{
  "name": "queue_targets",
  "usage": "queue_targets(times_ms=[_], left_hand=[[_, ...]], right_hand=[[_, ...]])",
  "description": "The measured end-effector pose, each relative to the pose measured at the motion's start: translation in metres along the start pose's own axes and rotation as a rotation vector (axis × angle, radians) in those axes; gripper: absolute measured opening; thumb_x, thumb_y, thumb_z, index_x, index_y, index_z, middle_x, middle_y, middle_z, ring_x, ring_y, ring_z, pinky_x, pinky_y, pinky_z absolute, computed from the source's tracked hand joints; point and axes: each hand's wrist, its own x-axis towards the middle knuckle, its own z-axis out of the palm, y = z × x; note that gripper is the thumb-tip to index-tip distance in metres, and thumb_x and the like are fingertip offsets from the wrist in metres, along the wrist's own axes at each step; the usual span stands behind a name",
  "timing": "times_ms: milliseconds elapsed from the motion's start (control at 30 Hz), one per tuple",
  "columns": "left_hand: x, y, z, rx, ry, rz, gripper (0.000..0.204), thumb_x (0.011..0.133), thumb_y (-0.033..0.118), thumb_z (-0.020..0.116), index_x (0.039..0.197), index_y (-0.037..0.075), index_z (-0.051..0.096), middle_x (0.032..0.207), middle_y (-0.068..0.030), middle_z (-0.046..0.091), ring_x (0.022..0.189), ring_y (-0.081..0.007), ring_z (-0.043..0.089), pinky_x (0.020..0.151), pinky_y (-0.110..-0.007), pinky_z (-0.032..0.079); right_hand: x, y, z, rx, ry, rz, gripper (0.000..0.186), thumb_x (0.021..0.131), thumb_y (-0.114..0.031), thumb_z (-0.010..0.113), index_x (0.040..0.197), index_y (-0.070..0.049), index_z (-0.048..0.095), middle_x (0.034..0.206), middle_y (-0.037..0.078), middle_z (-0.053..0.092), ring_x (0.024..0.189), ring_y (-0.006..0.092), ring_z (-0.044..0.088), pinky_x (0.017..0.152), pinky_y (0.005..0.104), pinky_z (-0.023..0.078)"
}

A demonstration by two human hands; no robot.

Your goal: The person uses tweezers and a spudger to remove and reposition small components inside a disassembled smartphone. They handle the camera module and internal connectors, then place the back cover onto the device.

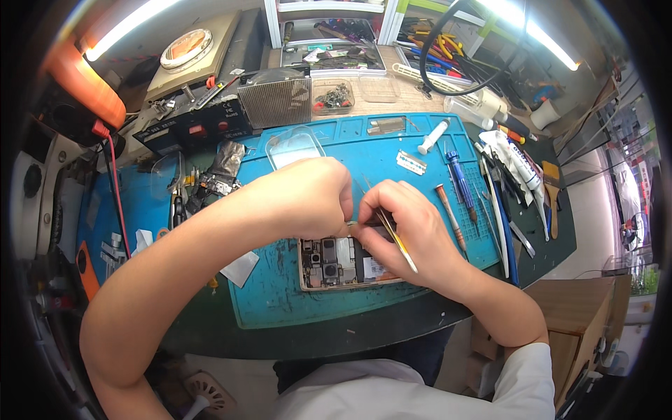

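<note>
An opened smartphone (pixel 323 271) lies on the blue work mat (pixel 280 308), its circuit board and camera modules bared at the left end. Over its far edge, my left hand (pixel 323 198) is bent down with the fingers curled closed. Its fingertips are mostly hidden, so what they grip does not show. From the right, my right hand (pixel 406 224) is closed around a pair of tweezers (pixel 397 241), thumb and forefinger meeting close to the left hand's fingertips above the phone. Part of the phone's right end is under this hand.
To the right lie screwdrivers (pixel 460 183), a syringe (pixel 434 136), a razor blade (pixel 411 162), a white tube (pixel 514 164) and a brush (pixel 551 189). Beyond my left hand sits a clear plastic tray (pixel 294 145). A black bench unit (pixel 203 126) stands back left, near a box of small parts (pixel 332 96).
</note>
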Motion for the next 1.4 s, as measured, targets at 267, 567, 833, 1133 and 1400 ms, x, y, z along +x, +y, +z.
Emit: queue_targets(times_ms=[267, 567, 833, 1133, 1400], left_hand=[[0.007, 0.015, 0.004, 0.151, -0.01, -0.101, 0.025, 0.083, 0.016, 0.091, 0.097, 0.001, 0.078, 0.092, -0.0134, 0.08, 0.092, -0.0267, 0.077, 0.081, -0.04, 0.059], [-0.002, 0.011, -0.001, 0.071, 0.034, -0.031, 0.022, 0.084, 0.013, 0.09, 0.098, 0.001, 0.079, 0.093, -0.0118, 0.08, 0.087, -0.022, 0.077, 0.077, -0.037, 0.06], [-0.033, -0.01, 0.016, -0.01, 0.396, 0.168, 0.018, 0.09, 0.004, 0.079, 0.106, -0.003, 0.077, 0.099, -0.0142, 0.08, 0.093, -0.024, 0.079, 0.083, -0.036, 0.061], [-0.058, -0.036, 0.063, 0.065, 0.556, 0.591, 0.063, 0.09, -0.012, 0.062, 0.151, 0.003, 0.057, 0.12, -0.0097, 0.082, 0.108, -0.0351, 0.074, 0.098, -0.046, 0.056], [-0.052, -0.043, 0.064, 0.206, 0.541, 0.626, 0.08, 0.083, -0.014, 0.062, 0.16, 0.005, 0.05, 0.124, -0.0101, 0.08, 0.107, -0.035, 0.075, 0.091, -0.046, 0.06]], right_hand=[[0.001, 0.001, -0.001, 0.028, -0.021, 0.029, 0.024, 0.087, -0.008, 0.081, 0.103, -0.009, 0.063, 0.096, 0.01, 0.068, 0.094, 0.0342, 0.065, 0.084, 0.0472, 0.05], [0.002, 0.001, -0.002, 0.026, -0.03, 0.039, 0.024, 0.088, -0.009, 0.082, 0.102, -0.009, 0.063, 0.095, 0.01, 0.068, 0.093, 0.0344, 0.065, 0.084, 0.0478, 0.05], [0.001, 0.0, -0.003, 0.03, -0.036, 0.046, 0.022, 0.09, -0.011, 0.081, 0.103, -0.008, 0.064, 0.095, 0.011, 0.067, 0.093, 0.0342, 0.064, 0.084, 0.047, 0.05], [0.002, 0.001, -0.005, 0.074, -0.053, 0.052, 0.024, 0.09, -0.011, 0.081, 0.105, -0.007, 0.063, 0.096, 0.011, 0.068, 0.092, 0.0345, 0.064, 0.083, 0.0461, 0.05], [0.002, 0.004, -0.005, 0.063, -0.035, 0.016, 0.023, 0.092, -0.011, 0.082, 0.105, -0.007, 0.063, 0.094, 0.011, 0.069, 0.09, 0.0345, 0.064, 0.08, 0.0459, 0.05]])
